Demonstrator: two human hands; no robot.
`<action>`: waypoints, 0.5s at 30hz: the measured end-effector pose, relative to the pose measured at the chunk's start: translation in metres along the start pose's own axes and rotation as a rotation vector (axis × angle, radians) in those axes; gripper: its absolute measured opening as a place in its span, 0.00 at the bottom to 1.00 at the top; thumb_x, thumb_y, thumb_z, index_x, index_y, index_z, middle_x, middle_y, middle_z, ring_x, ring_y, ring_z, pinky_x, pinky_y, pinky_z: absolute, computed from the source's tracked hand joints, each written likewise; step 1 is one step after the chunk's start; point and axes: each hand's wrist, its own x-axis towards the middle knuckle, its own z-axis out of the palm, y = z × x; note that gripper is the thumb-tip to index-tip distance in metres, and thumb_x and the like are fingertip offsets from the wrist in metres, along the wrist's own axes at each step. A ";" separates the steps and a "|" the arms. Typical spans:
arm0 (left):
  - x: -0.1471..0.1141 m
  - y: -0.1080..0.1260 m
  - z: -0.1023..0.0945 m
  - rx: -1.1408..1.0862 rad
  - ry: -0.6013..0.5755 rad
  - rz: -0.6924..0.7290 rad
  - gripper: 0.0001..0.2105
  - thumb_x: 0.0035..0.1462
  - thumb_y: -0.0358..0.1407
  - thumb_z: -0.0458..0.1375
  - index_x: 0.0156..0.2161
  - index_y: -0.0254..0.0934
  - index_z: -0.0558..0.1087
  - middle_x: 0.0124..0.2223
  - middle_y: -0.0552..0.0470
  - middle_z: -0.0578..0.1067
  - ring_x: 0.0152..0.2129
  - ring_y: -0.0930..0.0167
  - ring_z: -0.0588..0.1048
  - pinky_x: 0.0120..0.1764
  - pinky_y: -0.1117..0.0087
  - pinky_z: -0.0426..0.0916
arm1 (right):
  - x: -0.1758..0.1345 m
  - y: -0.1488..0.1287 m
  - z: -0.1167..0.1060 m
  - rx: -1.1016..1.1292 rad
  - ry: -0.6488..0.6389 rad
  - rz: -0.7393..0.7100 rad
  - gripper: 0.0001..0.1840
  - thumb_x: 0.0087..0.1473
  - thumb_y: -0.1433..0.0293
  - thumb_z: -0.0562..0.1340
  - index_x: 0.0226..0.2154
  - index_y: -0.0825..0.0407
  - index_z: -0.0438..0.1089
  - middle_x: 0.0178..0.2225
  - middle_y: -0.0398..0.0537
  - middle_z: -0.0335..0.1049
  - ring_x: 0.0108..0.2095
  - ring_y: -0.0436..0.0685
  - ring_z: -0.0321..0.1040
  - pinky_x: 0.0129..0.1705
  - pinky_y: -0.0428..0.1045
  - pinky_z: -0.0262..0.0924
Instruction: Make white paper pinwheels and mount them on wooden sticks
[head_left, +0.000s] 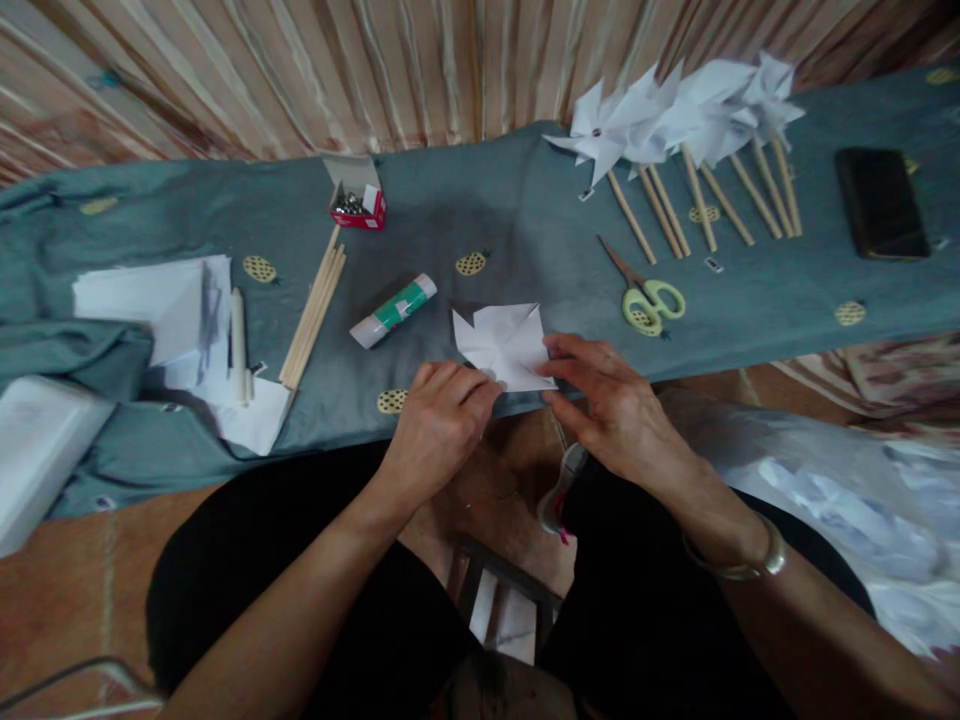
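Note:
A white paper pinwheel (501, 342), cut at its corners and partly folded, lies at the near edge of the cloth. My left hand (442, 415) has its fingers closed on the paper's lower left side. On the right side, my right hand (604, 395) grips the paper's edge between thumb and fingers. A glue stick (395, 310) with a green label lies just beyond my left hand. Scissors (651, 303) with light green handles rest beyond my right hand.
Finished pinwheels (675, 120) on wooden sticks lie at the back right, beside a dark phone (883, 203). To the left are bare wooden sticks (315, 310), a small red box (358, 205) of metal pins and paper sheets (176, 310). A white box (45, 450) stands far left.

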 end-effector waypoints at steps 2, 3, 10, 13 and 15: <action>-0.001 0.000 0.000 -0.007 -0.003 -0.005 0.08 0.61 0.28 0.52 0.42 0.33 0.74 0.37 0.47 0.77 0.34 0.67 0.72 0.37 0.64 0.64 | 0.001 0.000 0.000 0.058 0.020 0.016 0.10 0.56 0.73 0.58 0.39 0.52 0.74 0.51 0.56 0.70 0.52 0.64 0.67 0.53 0.64 0.63; -0.001 0.000 -0.001 -0.008 -0.008 -0.007 0.09 0.62 0.28 0.52 0.42 0.33 0.74 0.37 0.47 0.78 0.34 0.67 0.73 0.37 0.64 0.64 | 0.002 0.000 0.000 0.087 0.030 0.028 0.09 0.56 0.73 0.59 0.38 0.51 0.74 0.51 0.54 0.71 0.51 0.63 0.68 0.53 0.63 0.63; -0.001 0.002 -0.003 0.010 -0.034 0.003 0.08 0.61 0.28 0.53 0.42 0.33 0.74 0.38 0.47 0.78 0.34 0.67 0.72 0.36 0.63 0.63 | 0.013 0.005 0.010 0.280 0.083 0.165 0.04 0.53 0.72 0.63 0.33 0.49 0.74 0.47 0.50 0.73 0.50 0.59 0.70 0.54 0.60 0.62; -0.001 0.003 -0.003 0.021 -0.034 0.007 0.08 0.61 0.28 0.53 0.42 0.33 0.74 0.38 0.48 0.78 0.34 0.67 0.72 0.35 0.64 0.63 | 0.019 0.005 0.015 0.320 0.090 0.191 0.04 0.53 0.72 0.63 0.32 0.50 0.74 0.46 0.50 0.73 0.49 0.59 0.70 0.54 0.59 0.62; 0.000 0.003 -0.003 0.027 -0.037 0.010 0.08 0.61 0.29 0.53 0.41 0.33 0.74 0.38 0.48 0.78 0.34 0.67 0.72 0.35 0.64 0.62 | 0.022 0.005 0.018 0.333 0.091 0.187 0.04 0.53 0.72 0.63 0.32 0.50 0.74 0.45 0.50 0.74 0.48 0.58 0.71 0.54 0.58 0.62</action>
